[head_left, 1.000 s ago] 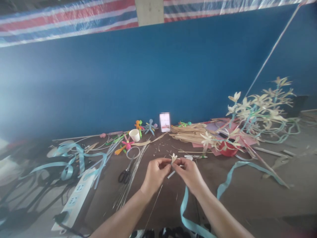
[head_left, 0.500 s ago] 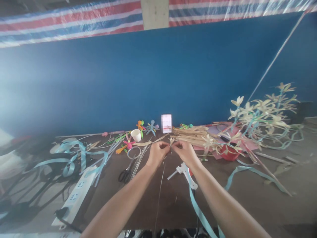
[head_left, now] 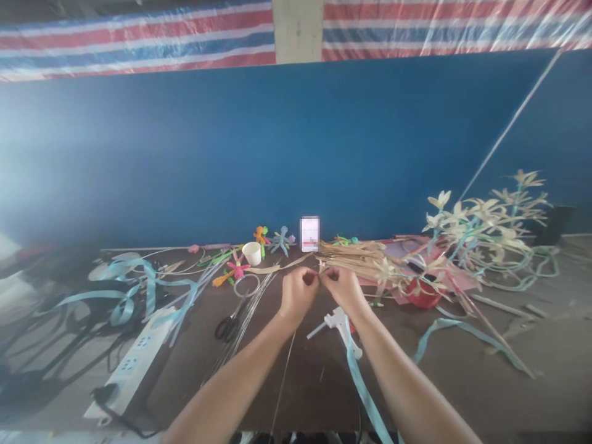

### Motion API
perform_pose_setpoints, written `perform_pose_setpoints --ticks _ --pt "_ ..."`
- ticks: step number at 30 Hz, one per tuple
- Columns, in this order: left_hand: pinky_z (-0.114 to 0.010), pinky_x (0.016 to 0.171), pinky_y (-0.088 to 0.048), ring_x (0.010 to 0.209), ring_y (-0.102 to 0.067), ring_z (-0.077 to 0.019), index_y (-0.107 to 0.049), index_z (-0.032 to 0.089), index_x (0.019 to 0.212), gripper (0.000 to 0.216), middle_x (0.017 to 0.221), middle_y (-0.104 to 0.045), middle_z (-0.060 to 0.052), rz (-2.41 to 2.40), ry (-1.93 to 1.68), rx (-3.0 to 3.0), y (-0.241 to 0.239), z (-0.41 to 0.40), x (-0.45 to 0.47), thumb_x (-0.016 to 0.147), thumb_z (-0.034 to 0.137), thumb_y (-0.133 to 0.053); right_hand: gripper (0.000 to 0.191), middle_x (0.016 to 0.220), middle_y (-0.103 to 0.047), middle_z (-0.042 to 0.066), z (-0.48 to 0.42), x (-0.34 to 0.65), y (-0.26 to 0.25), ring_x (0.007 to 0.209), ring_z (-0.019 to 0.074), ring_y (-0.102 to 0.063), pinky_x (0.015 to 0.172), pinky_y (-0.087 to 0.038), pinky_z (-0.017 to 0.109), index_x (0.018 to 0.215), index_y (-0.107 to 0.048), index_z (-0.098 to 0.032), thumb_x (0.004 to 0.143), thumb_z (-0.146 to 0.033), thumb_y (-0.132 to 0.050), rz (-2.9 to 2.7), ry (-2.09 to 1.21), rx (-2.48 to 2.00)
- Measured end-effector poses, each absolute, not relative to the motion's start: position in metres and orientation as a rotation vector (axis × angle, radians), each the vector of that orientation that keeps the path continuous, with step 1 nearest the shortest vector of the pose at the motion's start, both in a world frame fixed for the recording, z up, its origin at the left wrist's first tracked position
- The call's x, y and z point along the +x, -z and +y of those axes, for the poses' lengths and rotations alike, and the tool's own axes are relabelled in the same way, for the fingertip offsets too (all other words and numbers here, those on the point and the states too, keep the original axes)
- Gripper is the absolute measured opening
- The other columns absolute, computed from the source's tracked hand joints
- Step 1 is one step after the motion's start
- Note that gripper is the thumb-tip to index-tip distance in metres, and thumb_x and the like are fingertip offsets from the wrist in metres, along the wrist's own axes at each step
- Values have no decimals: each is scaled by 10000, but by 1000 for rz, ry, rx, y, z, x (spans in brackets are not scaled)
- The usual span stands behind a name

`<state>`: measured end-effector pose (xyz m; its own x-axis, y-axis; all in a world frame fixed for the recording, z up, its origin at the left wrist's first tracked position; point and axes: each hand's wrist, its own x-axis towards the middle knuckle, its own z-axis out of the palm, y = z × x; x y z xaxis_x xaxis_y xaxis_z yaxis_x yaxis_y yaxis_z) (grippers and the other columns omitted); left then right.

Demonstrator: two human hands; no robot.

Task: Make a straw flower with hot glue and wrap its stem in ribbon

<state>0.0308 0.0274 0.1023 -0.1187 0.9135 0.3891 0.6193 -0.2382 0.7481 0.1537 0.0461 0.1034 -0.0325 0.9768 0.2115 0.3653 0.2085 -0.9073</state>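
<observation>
My left hand (head_left: 297,293) and my right hand (head_left: 341,288) meet above the middle of the brown table (head_left: 462,382), fingertips pinched together. Between them sits a small cream leaf flower (head_left: 320,267) on a thin wire (head_left: 283,376) that runs down toward me. A light blue ribbon (head_left: 365,388) trails from under my right wrist to the table's near edge. A white spray nozzle (head_left: 337,323) lies just below my right hand.
Black scissors (head_left: 226,327), a bundle of thin wires (head_left: 250,308), a tape ring (head_left: 246,285), a white cup (head_left: 252,252) and a white power strip (head_left: 132,364) lie left. Dry leaf strips (head_left: 365,254), a red bowl (head_left: 423,296) and a flower spray (head_left: 485,222) stand right.
Both hands have moved away from me and up with the flower and wire. The white spray nozzle, hidden before, has come into sight below them.
</observation>
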Motion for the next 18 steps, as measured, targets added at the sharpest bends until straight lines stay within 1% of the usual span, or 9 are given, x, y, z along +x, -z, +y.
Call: perform_pose_setpoints --ticks 3,7,11,15,18 --pt "-226 600 -384 637 -555 -130 -612 174 699 115 683 -622 -19 1739 -1272 1969 -106 22 33 696 170 -497 134 506 -548 -14 47 152 -100 490 124 -490 471 -347 202 552 -566 -151 626 -248 -510 -1543 -870 -1296" --pt "-231 632 -384 661 -547 -138 -590 171 697 116 694 -592 -35 1745 -1217 2137 -112 15 33 728 158 -480 127 464 -494 -30 45 149 -94 440 102 -439 440 -329 191 542 -529 -151 626 -230 -478 -1503 -899 -1275" --pt "-249 670 -394 707 -555 -161 -598 167 753 144 732 -589 -62 1711 -1177 2216 -116 8 34 758 161 -454 123 432 -444 -45 43 148 -92 397 84 -385 416 -309 186 548 -514 -153 629 -230 -462 -1483 -926 -1254" --pt "-267 704 -403 758 -564 -181 -618 162 860 193 788 -609 -82 1596 -1193 2190 -122 3 32 758 151 -455 132 419 -426 -50 44 150 -95 380 79 -367 406 -298 187 570 -528 -149 639 -234 -454 -1480 -954 -1232" --pt "-262 696 -413 752 -576 -176 -644 167 862 205 808 -639 -75 1474 -1237 2025 -127 5 25 758 171 -468 114 422 -409 -59 42 151 -99 380 75 -356 398 -284 183 583 -514 -157 647 -239 -466 -1481 -984 -1203"
